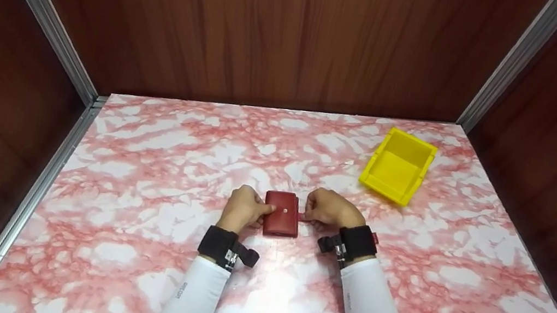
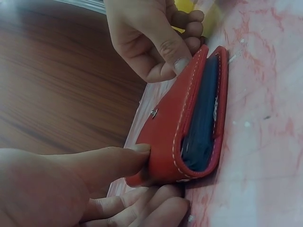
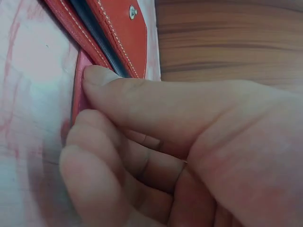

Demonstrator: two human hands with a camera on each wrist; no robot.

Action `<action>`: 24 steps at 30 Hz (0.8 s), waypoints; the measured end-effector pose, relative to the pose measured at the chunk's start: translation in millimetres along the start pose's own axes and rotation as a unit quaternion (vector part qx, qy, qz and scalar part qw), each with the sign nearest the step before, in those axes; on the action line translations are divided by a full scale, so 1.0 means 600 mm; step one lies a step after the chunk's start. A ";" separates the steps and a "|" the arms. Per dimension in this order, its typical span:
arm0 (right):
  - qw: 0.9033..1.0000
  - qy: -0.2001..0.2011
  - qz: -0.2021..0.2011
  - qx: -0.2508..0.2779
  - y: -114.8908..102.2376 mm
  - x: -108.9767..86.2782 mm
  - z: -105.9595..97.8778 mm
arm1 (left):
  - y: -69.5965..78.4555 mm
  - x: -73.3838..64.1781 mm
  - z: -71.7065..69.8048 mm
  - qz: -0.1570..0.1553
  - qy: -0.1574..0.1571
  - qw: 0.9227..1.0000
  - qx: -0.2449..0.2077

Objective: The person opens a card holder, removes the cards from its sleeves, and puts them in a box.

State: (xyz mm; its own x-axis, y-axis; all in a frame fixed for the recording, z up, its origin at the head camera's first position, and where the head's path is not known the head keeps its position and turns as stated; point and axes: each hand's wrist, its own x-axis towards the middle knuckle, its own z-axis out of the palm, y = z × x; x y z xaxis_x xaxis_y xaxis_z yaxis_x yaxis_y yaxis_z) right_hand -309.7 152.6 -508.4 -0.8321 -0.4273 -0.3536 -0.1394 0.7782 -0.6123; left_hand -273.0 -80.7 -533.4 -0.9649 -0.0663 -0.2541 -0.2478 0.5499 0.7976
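A small red leather wallet (image 1: 279, 223) with pale stitching and a metal snap lies folded on the table. In the left wrist view dark inner sleeves show between the covers of the wallet (image 2: 175, 113). My left hand (image 1: 242, 207) grips its left, folded edge, thumb on top of the cover and fingers at the side. At the opposite edge my right hand (image 1: 331, 208) pinches a short strap (image 3: 81, 78) that sticks out from the wallet, between thumb and curled forefinger.
A yellow plastic bin (image 1: 398, 169) stands at the back right of the pink-and-white marbled table (image 1: 156, 160). Dark wood panels (image 1: 297, 32) with metal corner rails enclose the back and sides. Both wrists wear black straps with small cameras.
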 end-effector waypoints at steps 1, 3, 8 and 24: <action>1.000 -0.002 0.000 0.003 0.002 0.000 0.000 | -0.006 0.010 0.005 0.003 0.005 1.000 0.013; 1.000 -0.003 -0.001 0.003 0.005 -0.001 -0.001 | -0.022 0.034 0.017 0.022 0.023 0.998 0.046; 1.000 0.003 0.003 -0.010 0.004 -0.005 -0.002 | -0.026 0.051 0.044 0.071 0.101 0.987 0.102; 0.999 0.005 0.022 -0.022 -0.006 -0.001 -0.002 | 0.097 -0.064 0.107 0.145 0.217 0.930 0.260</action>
State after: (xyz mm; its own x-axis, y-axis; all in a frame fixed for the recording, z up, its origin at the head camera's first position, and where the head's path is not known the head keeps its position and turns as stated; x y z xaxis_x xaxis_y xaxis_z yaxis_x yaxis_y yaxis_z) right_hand -309.3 150.5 -504.9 -0.8433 -0.3872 -0.3726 -0.1253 0.8160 -0.5644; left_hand -244.7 7.5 -512.3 -0.9568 -0.1207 0.2647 -0.0061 0.9180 0.3965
